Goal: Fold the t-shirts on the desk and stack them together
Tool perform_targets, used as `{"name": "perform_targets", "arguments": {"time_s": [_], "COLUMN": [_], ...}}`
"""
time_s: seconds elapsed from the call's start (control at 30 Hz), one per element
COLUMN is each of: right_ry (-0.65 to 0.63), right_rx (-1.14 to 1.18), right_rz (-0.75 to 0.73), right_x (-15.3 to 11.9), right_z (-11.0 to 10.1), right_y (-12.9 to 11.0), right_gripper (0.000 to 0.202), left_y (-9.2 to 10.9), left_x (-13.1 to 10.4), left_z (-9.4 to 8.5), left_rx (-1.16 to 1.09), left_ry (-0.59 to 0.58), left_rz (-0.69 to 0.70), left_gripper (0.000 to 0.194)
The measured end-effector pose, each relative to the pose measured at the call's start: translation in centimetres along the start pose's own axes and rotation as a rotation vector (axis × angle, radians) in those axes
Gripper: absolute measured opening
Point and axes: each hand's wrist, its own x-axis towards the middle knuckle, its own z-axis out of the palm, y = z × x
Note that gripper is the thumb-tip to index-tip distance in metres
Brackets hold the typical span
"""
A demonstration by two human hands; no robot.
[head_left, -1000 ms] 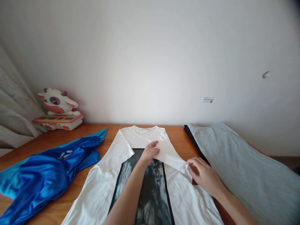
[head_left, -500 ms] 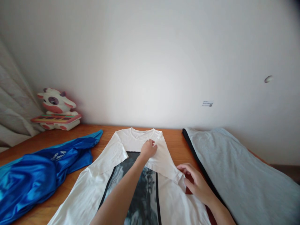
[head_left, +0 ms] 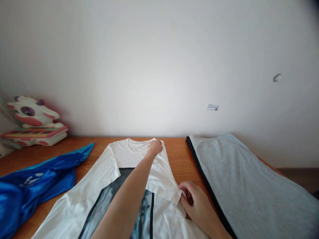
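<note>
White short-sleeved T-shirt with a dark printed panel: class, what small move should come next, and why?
Probably smooth the picture-right sleeve of the white T-shirt with the left hand: it looks creased, this hand is at the shoulder, and the right hand is at the cuff.

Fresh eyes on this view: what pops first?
The white T-shirt spread across the middle, with the left hand at its far end and the right hand at one sleeve's end. Then the shiny blue garment at left, and the cow-shaped toy behind it.
</note>
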Motion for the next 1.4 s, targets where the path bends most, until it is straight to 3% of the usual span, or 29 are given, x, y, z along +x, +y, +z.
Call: {"name": "perform_targets", "arguments": {"time_s": [0.17, 0.3, 0.47, 0.63, 0.83, 0.97, 1.07, 1.3, 1.4], "right_ry": [-0.017, -0.006, 0.028, 0.031, 0.052, 0.082, 0.069, 0.046, 0.032], "right_rx": [-0.028, -0.049, -0.057, -0.052, -0.103, -0.17, -0.196, -0.197, -0.168], "right_rz": [0.006, 0.029, 0.001, -0.048, -0.058, -0.121, -0.194, -0.279, -0.276], "right_x": [0.1, 0.2, 0.3, 0.2, 0.3, 0.2, 0.2, 0.0, -0.2], "right_z": [0.1, 0.1, 0.0, 0.0, -0.2, -0.4, -0.4, -0.6, -0.9], "right_y": [0.2, 0.2, 0.1, 0.1, 0.3, 0.3, -0.1, -1.2, -1.6], "right_gripper": [0.015, 0.008, 0.009, 0.016, 0.011, 0.012, 0.029, 0.019, 0.01], "left_y": [1.7, 2.7, 2.3, 2.2, 2.4, 1.6, 0.6, -1.1, -1.0], "left_x": [1.4, 1.1, 0.4, 1.2, 0.8, -0.7, -2.8, -10.3, -11.7], "left_z": [0.1, 0.4, 0.1, -0.7, 0.1, 0.4, -0.2, -0.9, -0.3], "left_rx": [-0.05, -0.053, 0.008, 0.01, -0.017, -0.015, 0.005, 0.076, 0.129], "left_ry": [-0.027, 0.009, -0.025, -0.106, -0.031, 0.054, 0.087, -0.088, -0.101], "left_rz": [0.062, 0.102, 0.096, 0.14, 0.191, 0.243, 0.331, 0.661, 0.637], "left_gripper": [0.036, 0.026, 0.052, 0.037, 0.027, 0.03, 0.034, 0.029, 0.037]}}
